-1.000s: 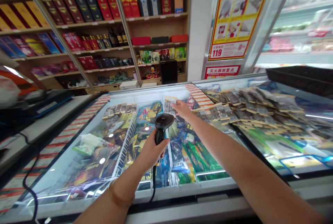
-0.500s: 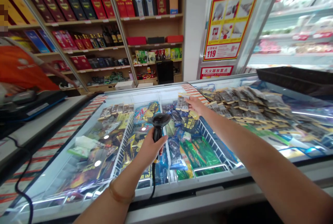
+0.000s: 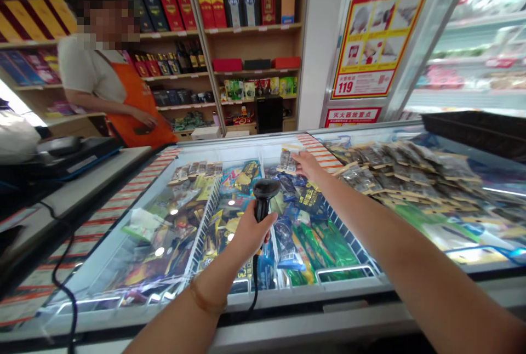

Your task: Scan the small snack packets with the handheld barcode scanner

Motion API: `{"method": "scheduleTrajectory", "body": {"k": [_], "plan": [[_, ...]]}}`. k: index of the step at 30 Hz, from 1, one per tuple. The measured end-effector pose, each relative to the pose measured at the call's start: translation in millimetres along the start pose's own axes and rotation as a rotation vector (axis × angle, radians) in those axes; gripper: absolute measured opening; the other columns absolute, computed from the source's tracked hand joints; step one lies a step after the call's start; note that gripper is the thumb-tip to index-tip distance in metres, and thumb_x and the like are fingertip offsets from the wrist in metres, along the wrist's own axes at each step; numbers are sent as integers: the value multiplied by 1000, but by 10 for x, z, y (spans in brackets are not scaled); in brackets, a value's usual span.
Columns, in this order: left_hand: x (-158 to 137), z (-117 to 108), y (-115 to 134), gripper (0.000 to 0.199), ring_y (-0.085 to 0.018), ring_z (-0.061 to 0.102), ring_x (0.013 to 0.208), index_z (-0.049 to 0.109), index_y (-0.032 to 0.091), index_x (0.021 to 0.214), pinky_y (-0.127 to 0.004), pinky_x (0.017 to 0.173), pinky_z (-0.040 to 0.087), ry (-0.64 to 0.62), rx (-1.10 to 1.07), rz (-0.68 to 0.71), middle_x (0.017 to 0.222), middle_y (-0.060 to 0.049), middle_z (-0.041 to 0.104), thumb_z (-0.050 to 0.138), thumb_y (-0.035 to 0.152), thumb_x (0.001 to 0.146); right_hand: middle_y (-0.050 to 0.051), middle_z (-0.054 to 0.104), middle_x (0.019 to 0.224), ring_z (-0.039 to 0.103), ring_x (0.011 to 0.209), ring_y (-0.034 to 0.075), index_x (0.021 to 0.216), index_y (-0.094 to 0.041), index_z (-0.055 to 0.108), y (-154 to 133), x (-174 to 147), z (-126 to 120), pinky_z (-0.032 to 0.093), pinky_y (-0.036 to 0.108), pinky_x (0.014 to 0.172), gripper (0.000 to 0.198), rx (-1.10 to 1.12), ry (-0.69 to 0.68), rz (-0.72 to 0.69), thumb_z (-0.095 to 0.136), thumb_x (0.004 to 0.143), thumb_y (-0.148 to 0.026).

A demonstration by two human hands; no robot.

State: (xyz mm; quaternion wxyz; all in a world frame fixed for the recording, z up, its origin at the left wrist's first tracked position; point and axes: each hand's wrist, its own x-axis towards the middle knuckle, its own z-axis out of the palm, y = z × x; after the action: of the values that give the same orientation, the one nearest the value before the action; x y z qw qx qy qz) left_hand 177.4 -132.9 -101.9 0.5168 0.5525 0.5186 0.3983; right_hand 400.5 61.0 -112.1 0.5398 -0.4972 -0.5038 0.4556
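Note:
My left hand [image 3: 253, 229] is closed around the handle of a black barcode scanner [image 3: 266, 188], its head up and its cord hanging down over the freezer's front edge. Between the fingers of my right hand [image 3: 306, 165] is a small clear packet [image 3: 287, 160] with dark contents, held beyond the scanner. Both hands are over a glass-topped chest freezer [image 3: 230, 310]. Below them lie blue bags and green packs [image 3: 329, 241] in white wire baskets. A row of similar small packets [image 3: 197, 170] sits at the left, and a large pile of them [image 3: 411, 165] lies at the right.
A person in an orange apron [image 3: 133, 96] stands behind the counter [image 3: 135, 159] at the left. A black cable [image 3: 61, 283] runs down that side. A black tray [image 3: 472, 132] rests on the freezer's right end. Stocked shelves [image 3: 250, 28] stand behind.
The view has swung left, so the scene sits further right and more of the person in orange shows. Both hands keep their holds; the packet is tilted slightly differently.

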Motion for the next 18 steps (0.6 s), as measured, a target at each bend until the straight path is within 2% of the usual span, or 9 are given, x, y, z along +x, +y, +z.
{"method": "scheduleTrajectory", "body": {"k": [4,7,11,18], "plan": [[-33,3,36,38,-12,45,38,43,24,97,-23,42,38,21,19,-2,45,11,46,70,44,80,0,69,78,68,71,18,90,-23,57,-12,-85,523,57,29,65,31,84,-69,40,70,80,-49],[-58,9,72,37,-12,45,38,44,24,99,-23,42,38,37,36,-21,46,12,45,71,42,80,-2,64,71,64,65,16,92,-22,61,-3,-175,723,52,24,55,34,37,-111,-19,70,76,-51],[-82,22,90,36,-12,45,39,46,24,102,-23,42,38,53,56,-24,49,11,44,70,39,80,-1,65,73,63,67,16,94,-21,62,8,-236,715,47,22,51,40,2,-131,-77,71,72,-54],[-66,17,25,38,-13,46,39,48,24,102,-25,42,38,90,63,4,52,10,45,71,40,77,0,68,80,65,74,18,96,-23,63,15,-247,662,51,23,55,39,-26,-147,-68,70,75,-56]]}}
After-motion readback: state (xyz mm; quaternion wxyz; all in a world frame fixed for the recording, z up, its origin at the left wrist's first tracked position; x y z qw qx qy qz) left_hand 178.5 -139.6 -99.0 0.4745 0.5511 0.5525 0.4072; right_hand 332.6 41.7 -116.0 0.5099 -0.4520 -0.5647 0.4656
